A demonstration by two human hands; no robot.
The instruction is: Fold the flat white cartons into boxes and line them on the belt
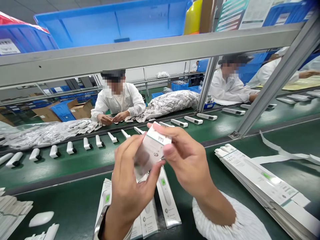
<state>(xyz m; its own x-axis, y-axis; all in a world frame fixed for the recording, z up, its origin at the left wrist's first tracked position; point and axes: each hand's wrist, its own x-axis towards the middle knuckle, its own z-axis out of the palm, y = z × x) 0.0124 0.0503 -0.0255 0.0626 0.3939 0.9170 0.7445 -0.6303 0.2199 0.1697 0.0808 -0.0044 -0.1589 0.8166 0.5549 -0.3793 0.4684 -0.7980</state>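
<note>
- Left hand [132, 176]: closed round the left side of a white carton [152, 146], thumb near its lower end
- Right hand [192, 160]: gripping the same carton at its upper right, thumb at the near face
- Carton: held up tilted, apart from the worktop [75, 206], seen against its far edge; judged opened into a box; end flap shut or not, cannot tell
- Under the hands: printed cartons [168, 200] side by side, far ends towards the far edge; they look formed, contents not visible
- Worktop, right side: pile of flat-looking cartons [262, 173], judged not yet formed; paper strips [282, 155] beside it
- Worktop, left side: paper stack [12, 211], white oval piece [41, 219]
- Past the far edge: belt [72, 163] carrying white devices [87, 143] outside any carton; by my reading, much left
</note>
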